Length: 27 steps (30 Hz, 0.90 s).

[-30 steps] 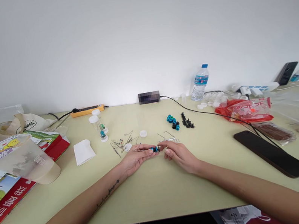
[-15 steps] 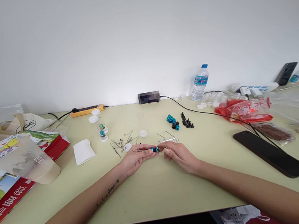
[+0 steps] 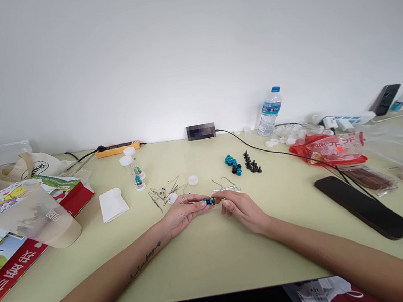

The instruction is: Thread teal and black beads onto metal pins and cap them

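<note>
Between its thumb and fingers, my left hand [image 3: 187,213] pinches a small blue and black part [image 3: 208,201], and a thin metal wire sticks out to the left. The fingertips of my right hand [image 3: 241,209] touch the right end of this part, with the other fingers curled. Behind my left hand lie thin metal pieces [image 3: 160,195] and a white round cap [image 3: 172,198]. L-shaped metal keys [image 3: 226,186] rest behind my right hand. Farther back are a cluster of blue and black knobs [image 3: 231,160] and several black screws [image 3: 253,165].
Clear tubes [image 3: 137,178] with white caps and a folded tissue [image 3: 113,204] stand left, beside a tilted cup [image 3: 53,222] and red box [image 3: 13,272]. To the right are a water bottle [image 3: 269,113], a cable, red packaging [image 3: 330,147] and a black phone [image 3: 363,206].
</note>
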Each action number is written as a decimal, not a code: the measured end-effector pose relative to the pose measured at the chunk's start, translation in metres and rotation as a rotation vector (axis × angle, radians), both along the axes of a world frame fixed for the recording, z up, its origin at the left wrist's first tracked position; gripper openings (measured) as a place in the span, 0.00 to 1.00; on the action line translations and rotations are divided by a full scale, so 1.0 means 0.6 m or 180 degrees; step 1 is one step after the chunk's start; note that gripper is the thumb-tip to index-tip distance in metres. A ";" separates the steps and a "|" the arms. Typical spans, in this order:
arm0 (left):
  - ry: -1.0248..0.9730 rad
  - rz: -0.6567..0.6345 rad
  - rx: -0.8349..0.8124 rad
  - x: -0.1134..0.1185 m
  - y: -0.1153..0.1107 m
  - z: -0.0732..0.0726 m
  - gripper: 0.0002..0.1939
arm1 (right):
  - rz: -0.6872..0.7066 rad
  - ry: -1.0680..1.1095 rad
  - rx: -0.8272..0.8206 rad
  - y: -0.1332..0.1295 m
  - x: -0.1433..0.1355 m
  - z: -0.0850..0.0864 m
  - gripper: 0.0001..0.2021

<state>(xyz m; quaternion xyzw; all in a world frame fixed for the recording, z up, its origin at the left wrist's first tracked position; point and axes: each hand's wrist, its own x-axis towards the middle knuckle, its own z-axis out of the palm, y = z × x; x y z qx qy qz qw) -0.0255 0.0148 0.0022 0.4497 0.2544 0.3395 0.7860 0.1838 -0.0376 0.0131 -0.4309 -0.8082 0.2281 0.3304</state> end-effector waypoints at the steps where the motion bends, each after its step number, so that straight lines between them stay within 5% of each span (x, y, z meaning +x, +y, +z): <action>1: 0.0003 0.0005 -0.0007 0.000 0.000 0.000 0.14 | -0.0012 0.0004 -0.0007 0.000 0.000 0.000 0.19; 27: -0.0002 0.0052 -0.0051 0.001 -0.003 0.007 0.12 | -0.0029 -0.0002 -0.0017 0.001 0.000 -0.001 0.20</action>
